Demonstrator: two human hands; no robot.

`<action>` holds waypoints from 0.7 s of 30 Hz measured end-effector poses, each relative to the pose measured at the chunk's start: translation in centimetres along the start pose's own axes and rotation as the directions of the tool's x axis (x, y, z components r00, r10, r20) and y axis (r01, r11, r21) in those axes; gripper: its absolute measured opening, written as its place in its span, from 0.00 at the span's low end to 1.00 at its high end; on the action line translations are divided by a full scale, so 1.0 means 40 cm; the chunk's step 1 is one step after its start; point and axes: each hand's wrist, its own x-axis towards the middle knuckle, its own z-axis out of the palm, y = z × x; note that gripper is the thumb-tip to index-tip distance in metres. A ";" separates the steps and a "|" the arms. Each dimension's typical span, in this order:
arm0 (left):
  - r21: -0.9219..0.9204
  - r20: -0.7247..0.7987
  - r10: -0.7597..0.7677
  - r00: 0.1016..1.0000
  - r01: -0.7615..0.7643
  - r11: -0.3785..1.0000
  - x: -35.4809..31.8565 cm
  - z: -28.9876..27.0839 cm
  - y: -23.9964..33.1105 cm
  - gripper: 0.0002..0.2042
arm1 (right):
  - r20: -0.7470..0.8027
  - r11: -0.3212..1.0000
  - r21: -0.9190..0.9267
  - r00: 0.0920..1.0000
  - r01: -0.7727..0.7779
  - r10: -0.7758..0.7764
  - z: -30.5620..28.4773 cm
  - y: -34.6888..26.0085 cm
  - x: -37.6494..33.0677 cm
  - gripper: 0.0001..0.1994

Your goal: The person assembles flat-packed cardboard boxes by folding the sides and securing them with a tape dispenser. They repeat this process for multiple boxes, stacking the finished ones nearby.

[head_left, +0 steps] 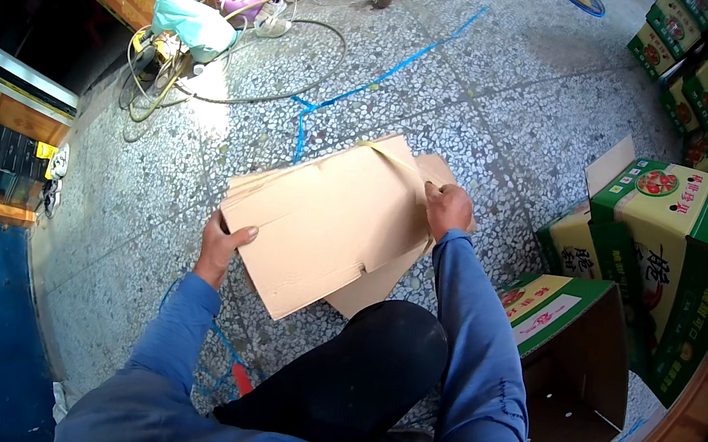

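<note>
Flat brown cardboard sheets [326, 221] lie stacked in front of my knee, their edges slightly fanned at the upper left. My left hand [224, 247] grips the stack's left side, thumb on top and fingers underneath. At the far right corner, my right hand [449, 211] is closed on the cardboard, its fingertips mostly hidden. A thin yellow strap [387, 155] runs over the far edge toward that hand; whether the hand also pinches it, I cannot tell. Another flat piece sticks out below the stack, beside my knee.
Green and cream cartons [677, 205] stand at the right, and an open box [572, 382] lies near my right arm. Blue strap [375, 82] crosses the speckled floor. A coiled hose [339, 59] and bags [195, 28] are at the far left.
</note>
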 end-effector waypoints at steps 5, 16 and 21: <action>-0.046 -0.060 -0.151 0.987 0.148 0.988 0.002 -0.056 -0.072 0.30 | -0.152 0.989 0.106 0.981 -0.101 0.116 0.017 0.045 0.035 0.21; -0.295 -0.087 -0.163 0.983 0.131 0.947 0.075 -0.263 0.013 0.25 | -0.222 0.974 0.141 0.953 -0.180 0.208 -0.016 0.100 0.031 0.25; -0.298 -0.061 -0.086 0.994 0.064 0.952 0.116 -0.196 0.047 0.24 | -0.031 0.911 0.390 0.987 -0.134 0.158 0.018 0.167 -0.089 0.22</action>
